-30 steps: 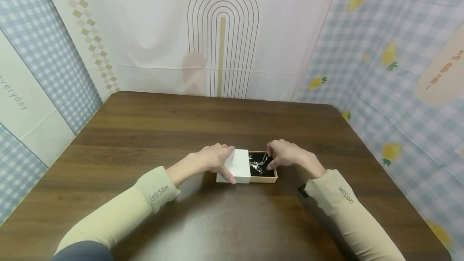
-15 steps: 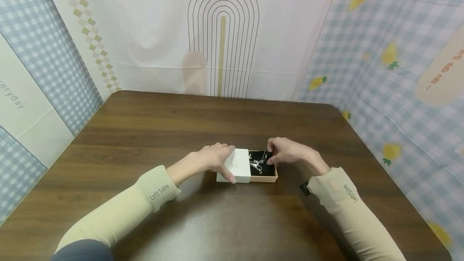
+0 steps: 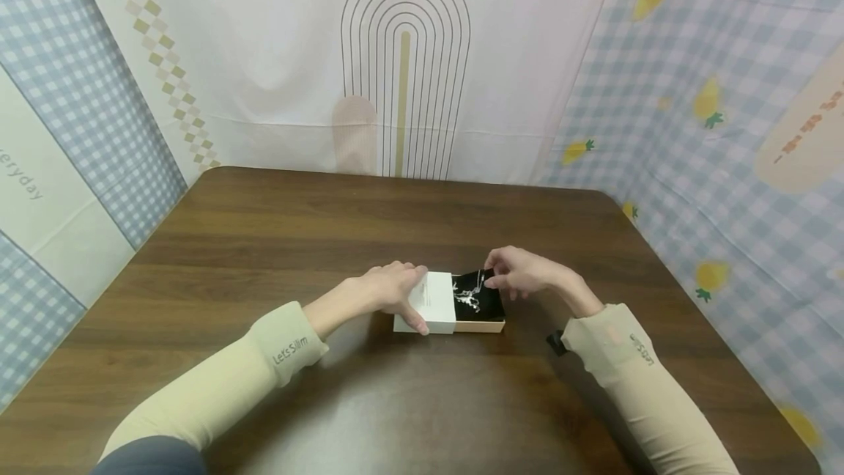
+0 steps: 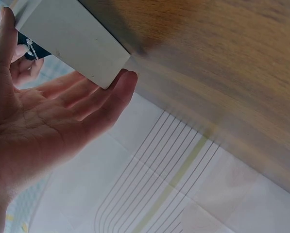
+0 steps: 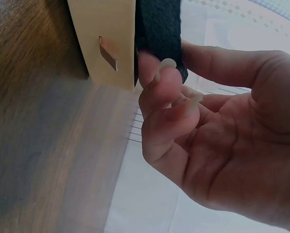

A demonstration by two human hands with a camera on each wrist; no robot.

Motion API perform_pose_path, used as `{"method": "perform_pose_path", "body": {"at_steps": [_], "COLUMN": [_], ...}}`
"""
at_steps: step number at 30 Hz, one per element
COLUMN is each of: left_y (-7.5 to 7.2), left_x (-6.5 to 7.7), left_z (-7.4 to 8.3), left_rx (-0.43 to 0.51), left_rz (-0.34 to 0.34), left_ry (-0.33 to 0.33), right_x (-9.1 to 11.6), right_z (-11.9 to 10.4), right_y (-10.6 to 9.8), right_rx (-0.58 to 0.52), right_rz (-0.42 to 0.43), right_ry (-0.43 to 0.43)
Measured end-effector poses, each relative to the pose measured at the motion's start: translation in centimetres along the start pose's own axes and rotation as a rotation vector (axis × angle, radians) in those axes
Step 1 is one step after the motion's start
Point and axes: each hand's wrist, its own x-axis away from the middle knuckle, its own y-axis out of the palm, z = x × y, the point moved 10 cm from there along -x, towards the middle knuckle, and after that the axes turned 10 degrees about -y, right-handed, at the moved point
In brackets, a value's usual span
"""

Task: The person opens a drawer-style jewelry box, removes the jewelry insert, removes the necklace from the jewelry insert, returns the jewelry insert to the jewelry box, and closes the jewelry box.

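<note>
A small jewelry box lies on the brown table, its white sleeve [image 3: 437, 299] slid partway off a tan inner drawer [image 3: 480, 327]. My left hand [image 3: 390, 290] grips the sleeve across its width, thumb at the near side and fingers at the far side. Inside the drawer is a black foam pad [image 3: 486, 308] bearing a silver chain necklace [image 3: 468, 299]. At the pad's far right corner my right hand [image 3: 524, 273] pinches its edge between thumb and fingers. The right wrist view shows that pad end [image 5: 159, 29] raised above the drawer wall [image 5: 106, 24].
A brown ribbon tab [image 5: 108, 54] sticks out of the drawer's end wall. The wooden table [image 3: 330, 218] reaches back to a white printed cloth [image 3: 277, 35]. Checked cloth with pineapples [image 3: 699, 130] hangs along the right side.
My right hand has moved slightly up and back, and the right end of the black pad has risen with it. The left hand and the sleeve have stayed put.
</note>
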Motion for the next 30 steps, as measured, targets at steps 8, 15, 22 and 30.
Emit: {"method": "perform_pose_path", "body": {"at_steps": [8, 15, 22, 30], "left_y": [0.0, 0.0, 0.1, 0.6], "left_x": [0.0, 0.0, 0.1, 0.0], "left_z": [0.0, 0.0, -0.1, -0.5], "left_rx": [-0.005, -0.006, -0.034, -0.039], "left_rz": [0.001, -0.007, -0.016, -0.060], "left_ry": [-0.006, -0.015, -0.009, -0.002], "right_x": [0.4, 1.1, 1.4, 1.4], "right_z": [0.1, 0.1, -0.4, -0.9], "right_y": [-0.7, -1.9, -3.6, -4.8], "right_rx": [-0.018, -0.047, -0.070, -0.087], "right_rz": [0.006, 0.027, 0.106, 0.208], "right_ry": [-0.005, 0.004, -0.033, -0.067]}}
